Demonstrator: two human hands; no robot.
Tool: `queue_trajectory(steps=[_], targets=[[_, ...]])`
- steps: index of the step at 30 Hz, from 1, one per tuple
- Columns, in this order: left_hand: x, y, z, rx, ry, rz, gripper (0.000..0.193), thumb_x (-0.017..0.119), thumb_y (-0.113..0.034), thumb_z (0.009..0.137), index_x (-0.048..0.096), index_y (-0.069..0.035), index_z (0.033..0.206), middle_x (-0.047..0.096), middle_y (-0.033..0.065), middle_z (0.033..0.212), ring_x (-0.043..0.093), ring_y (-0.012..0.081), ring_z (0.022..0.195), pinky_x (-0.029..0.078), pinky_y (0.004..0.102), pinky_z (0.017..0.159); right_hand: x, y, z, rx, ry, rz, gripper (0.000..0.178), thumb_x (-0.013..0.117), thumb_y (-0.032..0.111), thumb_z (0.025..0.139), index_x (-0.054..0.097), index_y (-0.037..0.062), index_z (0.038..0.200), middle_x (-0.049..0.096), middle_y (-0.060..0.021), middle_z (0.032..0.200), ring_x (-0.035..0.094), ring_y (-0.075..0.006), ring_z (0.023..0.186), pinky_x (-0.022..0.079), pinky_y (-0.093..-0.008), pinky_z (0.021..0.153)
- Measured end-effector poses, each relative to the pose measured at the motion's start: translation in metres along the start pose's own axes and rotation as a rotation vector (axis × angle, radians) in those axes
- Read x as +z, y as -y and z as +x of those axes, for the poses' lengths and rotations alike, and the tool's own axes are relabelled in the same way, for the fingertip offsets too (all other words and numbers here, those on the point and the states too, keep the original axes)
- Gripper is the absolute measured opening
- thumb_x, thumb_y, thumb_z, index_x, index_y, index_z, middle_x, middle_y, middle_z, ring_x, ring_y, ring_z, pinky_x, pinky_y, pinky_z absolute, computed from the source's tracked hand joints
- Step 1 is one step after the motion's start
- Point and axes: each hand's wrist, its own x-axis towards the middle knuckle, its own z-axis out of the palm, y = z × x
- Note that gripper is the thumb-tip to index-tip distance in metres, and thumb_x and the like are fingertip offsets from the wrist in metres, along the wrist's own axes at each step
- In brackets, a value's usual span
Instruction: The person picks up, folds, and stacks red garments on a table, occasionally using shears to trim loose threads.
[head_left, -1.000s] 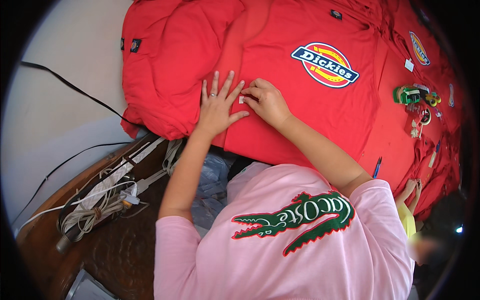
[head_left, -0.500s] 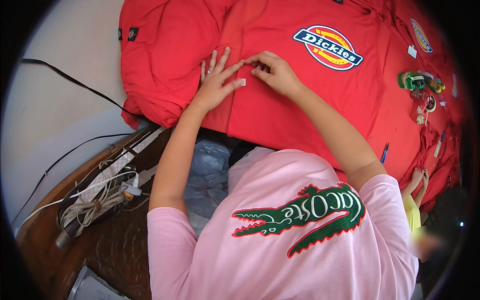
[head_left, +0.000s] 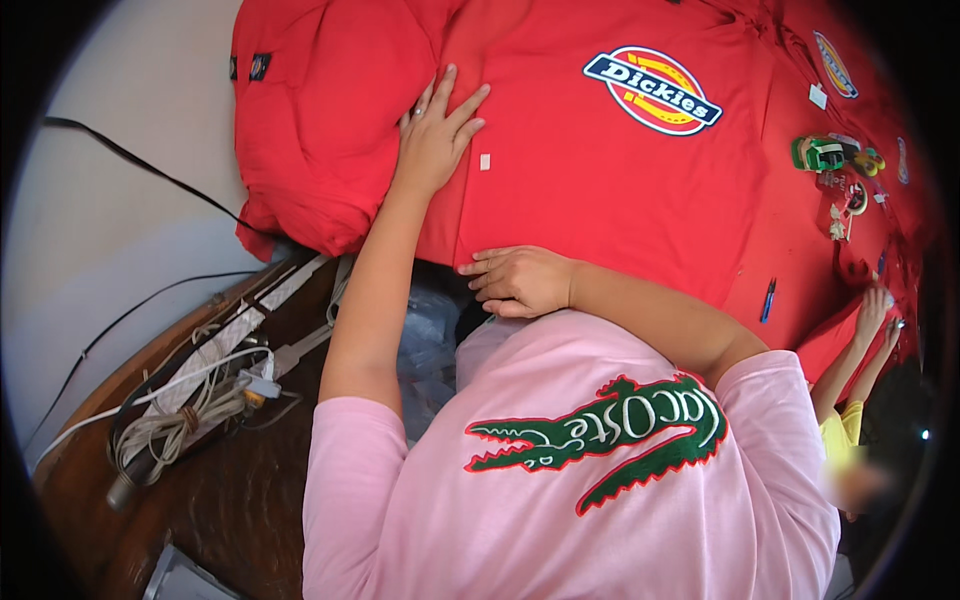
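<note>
A red shirt [head_left: 600, 210] with an oval chest badge lies spread out in front of me. My left hand [head_left: 438, 135] rests flat on red cloth at the garment's left side, fingers spread, a ring on one finger. Just right of it, a small white tag [head_left: 485, 161] sits on the shirt. Over the shirt's near left corner is my right hand [head_left: 520, 280], its fingers loosely bent and slightly apart, touching the edge. No cloth shows pinched in that hand, though its palm side is hidden.
Bunched red garments [head_left: 320, 110] are piled at the left. Rightward lie a blue pen [head_left: 768, 300], a green tape dispenser [head_left: 822, 154] and a tape roll [head_left: 856, 197]. Bundled cables [head_left: 165, 430] hang over brown wood at lower left. Another person's hands [head_left: 878, 310] handle red cloth at far right.
My right hand has moved down from beside the left hand to the shirt's near corner. My left hand has shifted slightly up, spreading its fingers. The other person's hands have risen.
</note>
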Motion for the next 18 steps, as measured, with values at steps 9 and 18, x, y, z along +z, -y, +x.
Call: queue_trajectory(steps=[9, 18], targets=[[-0.029, -0.005, -0.056, 0.208, 0.129, -0.002, 0.085, 0.068, -0.043, 0.08, 0.042, -0.026, 0.159, 0.022, 0.0147, 0.171, 0.018, 0.038, 0.157, 0.011, 0.0603, 0.125, -0.088, -0.059, 0.031, 0.507, -0.569, -0.086, 0.024, 0.078, 0.015, 0.087, 0.075, 0.0017, 0.107, 0.065, -0.0116, 0.089, 0.067, -0.0264, 0.078, 0.055, -0.0378, 0.072], [-0.027, -0.008, -0.051, 0.146, 0.148, 0.016, 0.089, 0.07, -0.044, 0.074, 0.042, -0.03, 0.158, 0.022, 0.0115, 0.171, 0.016, 0.0362, 0.158, 0.012, 0.0635, 0.124, -0.085, -0.053, 0.052, 0.666, -0.423, -0.285, 0.013, 0.069, 0.018, 0.088, 0.074, 0.0057, 0.087, 0.068, -0.011, 0.09, 0.071, -0.0321, 0.083, 0.058, -0.0438, 0.072]])
